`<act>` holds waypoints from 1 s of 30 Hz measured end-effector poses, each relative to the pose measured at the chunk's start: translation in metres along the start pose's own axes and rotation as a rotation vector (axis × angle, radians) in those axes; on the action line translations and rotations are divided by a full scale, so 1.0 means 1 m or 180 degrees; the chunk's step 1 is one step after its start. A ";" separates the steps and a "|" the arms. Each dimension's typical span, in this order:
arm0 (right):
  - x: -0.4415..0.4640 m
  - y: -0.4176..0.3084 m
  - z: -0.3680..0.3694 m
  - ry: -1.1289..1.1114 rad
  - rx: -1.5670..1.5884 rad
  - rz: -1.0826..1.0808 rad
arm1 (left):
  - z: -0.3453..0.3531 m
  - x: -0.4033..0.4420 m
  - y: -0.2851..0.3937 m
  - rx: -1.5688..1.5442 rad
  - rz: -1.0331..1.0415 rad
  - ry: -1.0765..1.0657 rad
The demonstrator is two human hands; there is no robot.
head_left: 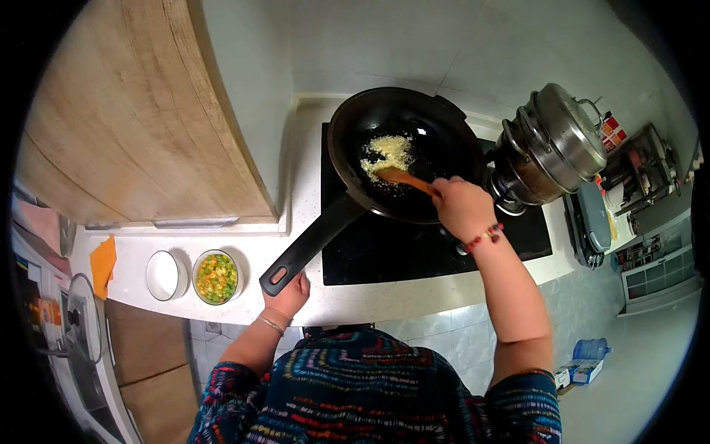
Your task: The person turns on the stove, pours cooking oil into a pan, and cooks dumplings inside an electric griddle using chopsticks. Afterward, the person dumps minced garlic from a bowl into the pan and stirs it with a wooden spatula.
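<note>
My right hand (462, 211) is closed around the handle of a wooden spatula (403, 178). The spatula's blade touches pale yellow, finely chopped food (390, 152) inside a dark wok (436, 140). Toward me and to the left runs the wok's long black handle (318, 238). Partly beneath the end of that handle, my left hand (288, 297) is at the counter's front edge. Its fingers are mostly hidden, so whether it grips anything does not show.
Under the wok lies a black cooktop (414, 255). Stacked metal pots (551, 144) stand to its right. On the left counter are a bowl of diced mixed vegetables (216, 277), a white bowl (166, 275) and an orange cloth (103, 266). A wooden cabinet (148, 111) juts out at left.
</note>
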State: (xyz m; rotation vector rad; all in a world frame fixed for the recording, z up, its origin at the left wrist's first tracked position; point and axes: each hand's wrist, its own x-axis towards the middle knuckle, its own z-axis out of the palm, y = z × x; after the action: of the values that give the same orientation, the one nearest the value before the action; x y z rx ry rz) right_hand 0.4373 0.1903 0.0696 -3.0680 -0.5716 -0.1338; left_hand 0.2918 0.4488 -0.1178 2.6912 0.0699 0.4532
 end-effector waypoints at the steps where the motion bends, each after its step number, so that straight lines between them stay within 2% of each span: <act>1: 0.009 0.000 0.008 0.0126 0.0007 0.0076 | 0.000 0.000 0.000 -0.0024 0.0021 0.0012; 6: 0.038 -0.001 0.022 0.0376 0.0087 0.0445 | 0.001 -0.001 -0.002 -0.0074 0.0104 0.0024; 12: 0.028 -0.012 0.004 -0.0007 0.0002 0.0396 | 0.000 -0.002 -0.001 -0.0079 0.0010 0.0009; 14: 0.035 -0.006 0.009 0.0345 0.0082 0.0569 | 0.001 -0.002 -0.002 -0.0103 -0.0018 -0.0059; 16: 0.052 0.004 0.024 0.0238 0.0098 0.0680 | 0.004 -0.002 -0.005 -0.0093 0.0020 -0.0055; 18: 0.062 0.006 0.036 0.0210 0.0243 0.1161 | 0.003 -0.002 -0.006 -0.0072 0.0038 -0.0067; 20: 0.065 0.000 0.040 0.0228 0.0355 0.1143 | 0.003 -0.002 -0.005 -0.0045 0.0079 -0.0020; 22: 0.059 -0.009 0.032 -0.0119 0.0552 0.0994 | 0.004 -0.001 -0.005 -0.0045 0.0111 0.0041; 26: 0.057 -0.003 0.021 -0.0068 0.0304 0.0634 | 0.005 -0.002 -0.005 -0.0026 0.0166 0.0154; 30: 0.072 -0.002 0.020 0.0055 0.0445 0.1064 | 0.000 -0.001 -0.004 0.0029 0.0166 0.0082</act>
State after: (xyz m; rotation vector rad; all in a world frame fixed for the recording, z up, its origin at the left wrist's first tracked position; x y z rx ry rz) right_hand 0.5051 0.2183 0.0561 -2.9673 -0.0584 -0.1082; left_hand 0.2912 0.4520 -0.1194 2.7017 0.0093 0.5046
